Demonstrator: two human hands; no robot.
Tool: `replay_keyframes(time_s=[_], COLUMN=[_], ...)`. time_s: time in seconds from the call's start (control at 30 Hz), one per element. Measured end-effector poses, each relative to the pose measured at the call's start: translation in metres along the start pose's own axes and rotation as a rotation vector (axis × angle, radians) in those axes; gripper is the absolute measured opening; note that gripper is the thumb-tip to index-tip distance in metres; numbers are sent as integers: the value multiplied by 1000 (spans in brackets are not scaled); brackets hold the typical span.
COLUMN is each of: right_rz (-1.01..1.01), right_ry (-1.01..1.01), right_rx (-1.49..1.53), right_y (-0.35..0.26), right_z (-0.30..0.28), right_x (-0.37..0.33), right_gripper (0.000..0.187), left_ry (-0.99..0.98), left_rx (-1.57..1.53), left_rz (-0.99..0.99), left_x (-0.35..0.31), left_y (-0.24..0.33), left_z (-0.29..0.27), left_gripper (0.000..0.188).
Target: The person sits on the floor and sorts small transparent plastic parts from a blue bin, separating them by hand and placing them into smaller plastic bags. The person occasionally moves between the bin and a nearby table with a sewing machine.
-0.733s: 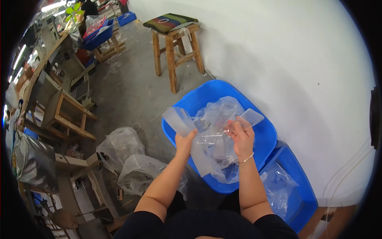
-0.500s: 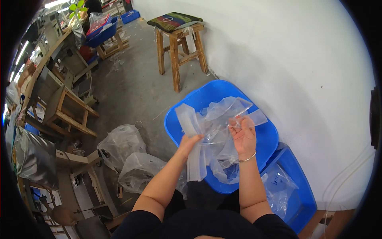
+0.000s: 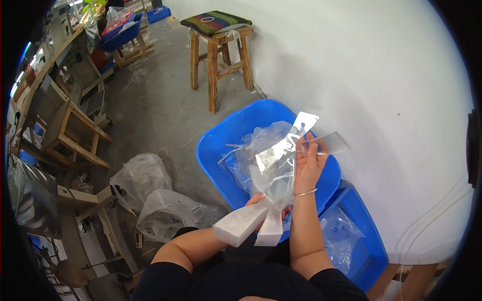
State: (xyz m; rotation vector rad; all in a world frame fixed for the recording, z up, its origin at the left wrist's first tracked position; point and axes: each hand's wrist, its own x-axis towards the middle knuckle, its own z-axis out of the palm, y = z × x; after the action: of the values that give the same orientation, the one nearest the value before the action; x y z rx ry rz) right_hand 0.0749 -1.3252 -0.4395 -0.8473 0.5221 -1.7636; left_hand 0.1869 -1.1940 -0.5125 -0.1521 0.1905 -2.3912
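My left hand (image 3: 255, 198) is closed around the narrow middle of a thick stack of whitish clear plastic strips (image 3: 241, 223), whose wide ends fan out toward me. The stack partly covers its fingers. Higher and to the right, my right hand (image 3: 308, 170) pinches clear, flared plastic strips (image 3: 333, 143) between thumb and fingers. A shiny strip end (image 3: 305, 123) catches the light there. Both hands are over a blue plastic tub (image 3: 211, 145) with a crumpled clear plastic bag (image 3: 273, 131) inside.
A second blue bin (image 3: 369, 251) with a clear bag stands at the right, beside the white wall. Clear plastic bags (image 3: 143, 175) lie on the floor to the left. A wooden stool (image 3: 213, 70) with a cushion stands ahead; wooden frames and workbenches line the left.
My left hand has lowered and turned the stack so its wide ends point toward me. The strips by my right hand have come apart from the bag and show more clearly.
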Motion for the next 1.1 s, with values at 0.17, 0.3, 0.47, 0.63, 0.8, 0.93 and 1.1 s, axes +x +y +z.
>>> replay_keyframes(time_s=[0.17,0.3,0.47,0.63,0.8,0.93,1.1], right_rz=[-455,-607,-757,-87,552,962,1487], right_ry=[38,-116,315,42,89,-42,-817], right_rx=[-799,-932,-992,-254,-46,90,-487], right_y=[-26,-38,-59,-73,-88,-133,-184], right_z=[33,35,23,41,87,192,223], right_x=[-13,-10,43,72,95,57,-3], right_gripper=[18,19,19,34,42,40,22], left_ry=[573,783,819,834,870,921,1011], left_rx=[217,476,972,635,285,156,206], left_rz=[203,498,984,719,576,577,794], left_x=[-18,-24,-61,-69,-64,-95,-147], left_y=[8,16,51,32,-10,-63,-155], left_z=[27,58,57,63,97,146,257], left_gripper=[49,45,41,39,41,45,55])
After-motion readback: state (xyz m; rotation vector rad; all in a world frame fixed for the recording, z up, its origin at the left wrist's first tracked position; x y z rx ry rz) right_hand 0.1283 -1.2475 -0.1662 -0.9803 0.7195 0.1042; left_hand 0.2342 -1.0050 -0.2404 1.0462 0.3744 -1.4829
